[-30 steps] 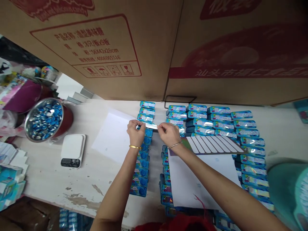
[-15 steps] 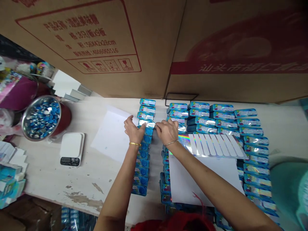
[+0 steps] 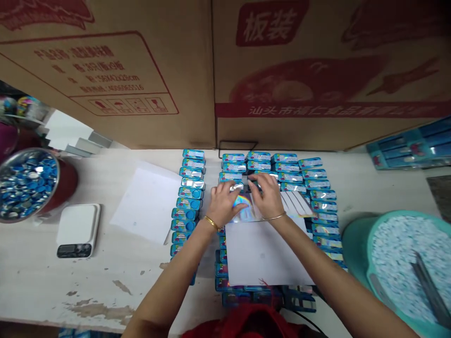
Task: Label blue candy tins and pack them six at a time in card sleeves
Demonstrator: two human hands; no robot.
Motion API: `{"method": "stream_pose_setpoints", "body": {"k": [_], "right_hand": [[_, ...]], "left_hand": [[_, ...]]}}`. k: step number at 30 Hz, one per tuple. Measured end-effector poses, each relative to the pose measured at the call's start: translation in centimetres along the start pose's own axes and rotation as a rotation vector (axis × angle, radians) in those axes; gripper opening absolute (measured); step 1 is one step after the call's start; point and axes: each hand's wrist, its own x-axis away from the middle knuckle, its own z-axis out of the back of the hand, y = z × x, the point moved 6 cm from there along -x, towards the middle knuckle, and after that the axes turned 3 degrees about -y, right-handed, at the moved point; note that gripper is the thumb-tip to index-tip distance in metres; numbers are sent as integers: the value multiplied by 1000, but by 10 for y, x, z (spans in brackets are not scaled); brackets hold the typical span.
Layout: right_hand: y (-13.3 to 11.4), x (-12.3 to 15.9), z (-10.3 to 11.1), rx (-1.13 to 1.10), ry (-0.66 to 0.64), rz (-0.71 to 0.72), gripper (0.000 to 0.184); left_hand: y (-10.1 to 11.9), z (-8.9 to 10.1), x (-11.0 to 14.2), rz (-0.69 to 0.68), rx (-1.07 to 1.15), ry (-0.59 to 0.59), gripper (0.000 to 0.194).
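Rows of small blue tins (image 3: 282,169) cover the middle of the white table (image 3: 105,272), and one more column of blue tins (image 3: 186,197) runs to their left. On the tins lies a holographic sticker sheet (image 3: 246,209) with white paper (image 3: 264,253) under it. My left hand (image 3: 221,202) and my right hand (image 3: 268,195) meet at the sheet's far edge. Both hands have their fingers pinched at the shiny stickers there. What each pinch holds is too small to make out.
Large cardboard boxes (image 3: 211,70) wall off the back. A bowl of blue caps (image 3: 28,180) and a white scale (image 3: 78,230) stand at the left, with loose white paper (image 3: 148,202) beside the tins. A teal bucket of white pieces (image 3: 405,263) is at the right.
Both hands moved from the left column of tins, where they pressed a sticker strip down, over to the holographic sheet. The camera view shifted right.
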Motion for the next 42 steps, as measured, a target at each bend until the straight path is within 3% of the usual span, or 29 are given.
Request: {"method": "stream_pose_setpoints", "body": {"k": [2,5,10,14,20,23,26,28,30,32,34,38,42], "right_hand": [[15,14,3,52,-43,30,30],[16,30,-1,112,-160,108,29],[10,29,0,113,-291,69,34],[14,20,2,79,-337,20,31],[32,17,7,153,-331,-57,25],[42,18,12,227,-320,-76,26],[44,19,15,243,-317,-69,27],[38,21,17,219,-316,-39,28],[31,21,19,194,-316,-14,28],[26,21,20,182,-322,-18,27],[25,19,20,174,-332,-42,27],[33,14,18,134,-327,-91,25],[49,13,17,157,-287,-89,24]], "left_hand": [[6,-11,1,13,-29,-27,21],[7,-9,6,50,17,-6,9],[20,8,8,-44,-69,20,19],[33,6,5,-88,-152,45,21],[63,-3,30,-132,-73,82,15],[74,8,48,-136,160,138,11],[64,24,46,-5,329,270,22],[57,26,32,36,244,259,37],[52,17,15,14,61,136,48],[50,4,4,-21,-110,13,51],[49,-8,1,-54,-209,-29,51],[58,-20,15,-161,-213,53,53],[70,-14,36,-183,-21,150,56]]}}
